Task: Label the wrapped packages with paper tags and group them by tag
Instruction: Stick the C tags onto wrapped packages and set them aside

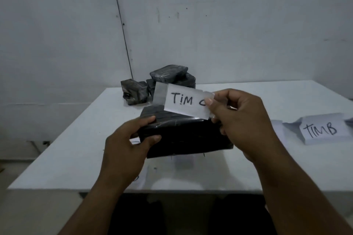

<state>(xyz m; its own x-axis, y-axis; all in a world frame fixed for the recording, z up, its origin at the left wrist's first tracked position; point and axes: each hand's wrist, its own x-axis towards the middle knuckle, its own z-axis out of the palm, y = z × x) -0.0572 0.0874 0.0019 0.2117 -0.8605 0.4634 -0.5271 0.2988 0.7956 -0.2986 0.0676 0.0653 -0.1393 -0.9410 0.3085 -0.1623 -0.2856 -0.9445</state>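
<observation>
Tagging step: taped tag about to go onto a wrapped package.

Left hand (131, 139) gripping the left end of a black, glossy plastic-wrapped rectangular package (183, 137), held just above the white table (76, 139). Right hand (242, 120) pinching a white paper tag (186, 102) lettered "TIM", last letter hidden, clear tape along its edges. Next, probably: lowering the tag flat onto the slick wrap and pressing the tape down. More crinkled dark wrapped packages (162, 84) heaped at the far edge; white paper slip marked "TIM B" (322, 129) lying at right.

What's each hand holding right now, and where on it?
The left hand grips the black wrapped package by its left end. The right hand pinches the "TIM" paper tag at its right end.
</observation>
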